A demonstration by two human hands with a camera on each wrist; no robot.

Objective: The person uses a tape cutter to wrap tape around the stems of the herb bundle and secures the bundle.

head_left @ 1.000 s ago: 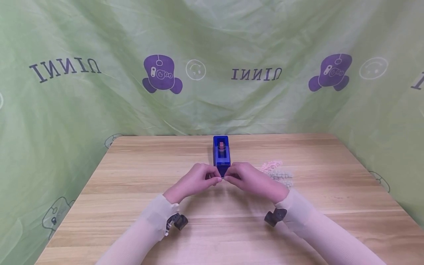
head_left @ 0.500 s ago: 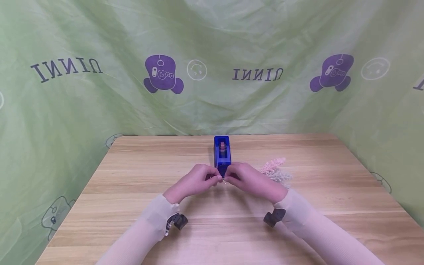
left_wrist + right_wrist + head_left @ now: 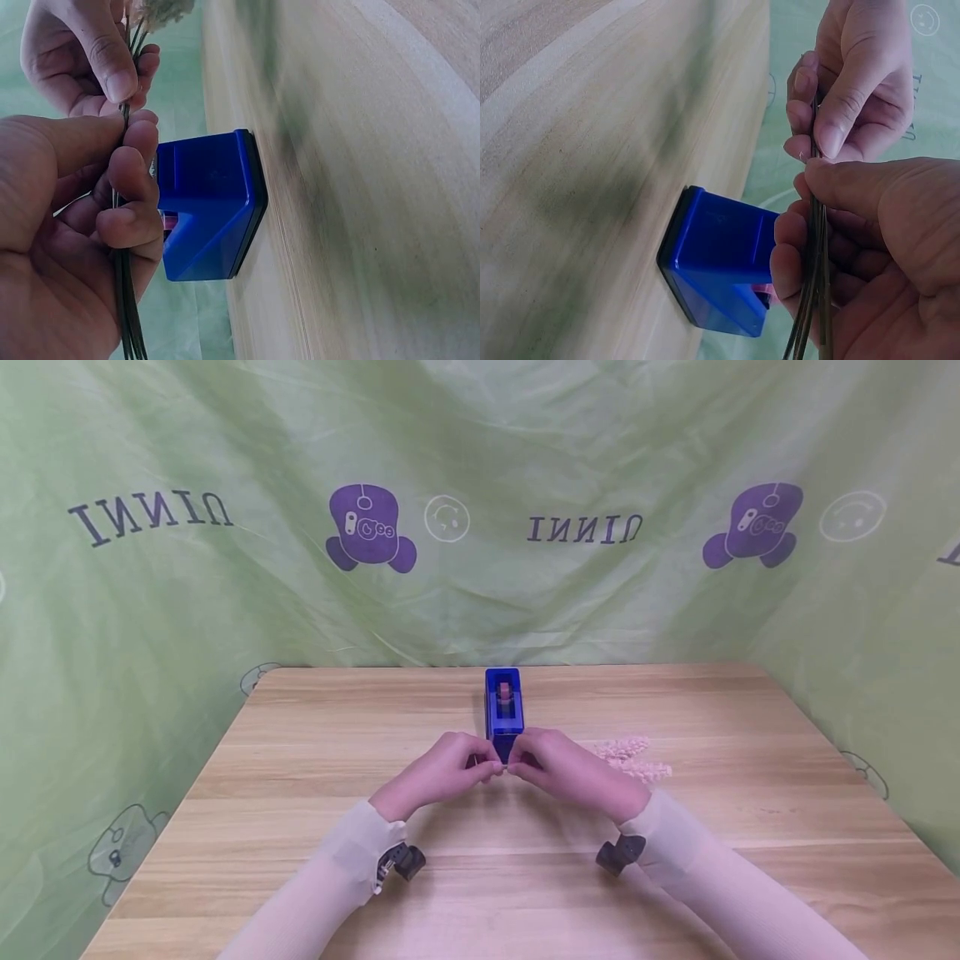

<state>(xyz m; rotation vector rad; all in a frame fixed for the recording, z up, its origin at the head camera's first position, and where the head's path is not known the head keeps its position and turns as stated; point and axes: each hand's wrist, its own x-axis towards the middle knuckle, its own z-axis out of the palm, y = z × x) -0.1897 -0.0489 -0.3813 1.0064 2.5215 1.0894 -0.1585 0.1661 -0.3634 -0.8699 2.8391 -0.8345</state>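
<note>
Between both hands, in front of the blue tape dispenser [image 3: 507, 727], a bunch of artificial flowers lies sideways. Its fluffy pale pink heads [image 3: 633, 768] stick out past the right hand. My left hand [image 3: 442, 770] pinches the thin dark stems [image 3: 129, 307] between thumb and fingers, as the left wrist view shows. Close against it, my right hand [image 3: 573, 772] pinches the same stems [image 3: 808, 255] nearer the heads. The thumb tips almost meet. A small clear, shiny bit [image 3: 803, 156] shows at the stems between the fingertips. Curled fingers hide part of the bundle.
The dispenser stands upright on the wooden table [image 3: 337, 710], just beyond the fingertips, with a pink roll [image 3: 504, 692] inside. A green printed cloth [image 3: 480, 602] hangs behind the table and along both sides.
The flower bunch has turned about its stems: grey heads showed beside a pink one earlier, and now pale pink ones show. Both hands have stayed nearly in place.
</note>
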